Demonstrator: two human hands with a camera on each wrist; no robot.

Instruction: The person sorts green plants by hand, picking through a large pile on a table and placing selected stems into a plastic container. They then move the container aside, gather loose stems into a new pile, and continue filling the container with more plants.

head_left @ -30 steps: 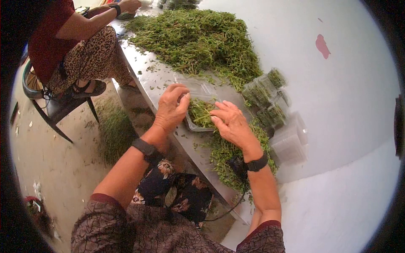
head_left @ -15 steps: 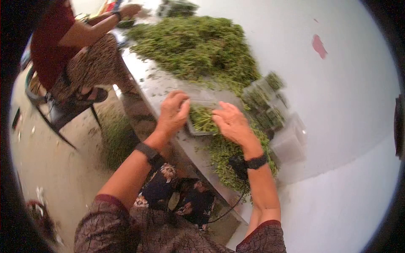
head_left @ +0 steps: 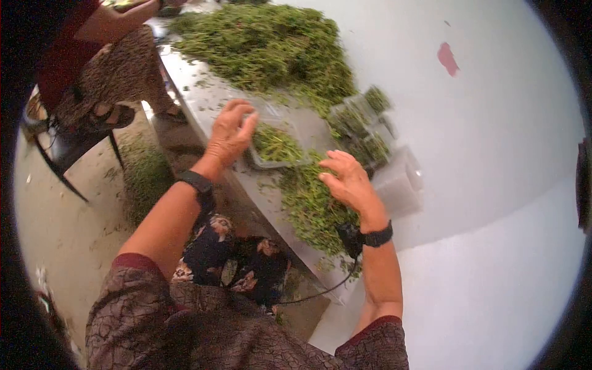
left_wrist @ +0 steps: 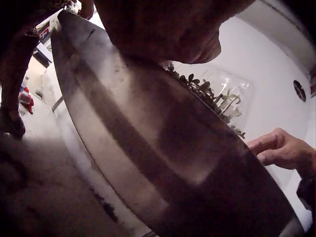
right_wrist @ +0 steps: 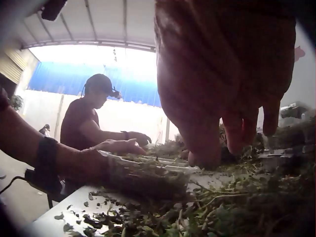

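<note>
A clear plastic box (head_left: 271, 164) on the metal table holds leafy green sprigs (head_left: 275, 143), with its transparent lid folded back behind it. My left hand (head_left: 232, 131) rests at the box's left edge, fingers loosely bent and thumb apart. In the right wrist view, the left hand (right_wrist: 121, 146) lies along the box rim. To the right of the box, my right hand (head_left: 350, 183) hangs over a small heap of loose sprigs (head_left: 314, 206). Its fingers (right_wrist: 236, 131) point down at the greens with nothing visible in their grasp.
A large pile of greens (head_left: 265, 46) covers the far table. Filled clear boxes (head_left: 364, 120) and a stack of unfilled plastic ones (head_left: 398, 182) stand by the white wall on the right. Another person (right_wrist: 81, 123) sits at the table's far left. More greens (head_left: 145, 182) lie on the floor.
My right hand has drawn back from the sprigs in the box, to the right over the small heap. The left hand stays at the box's edge. The head view has shifted.
</note>
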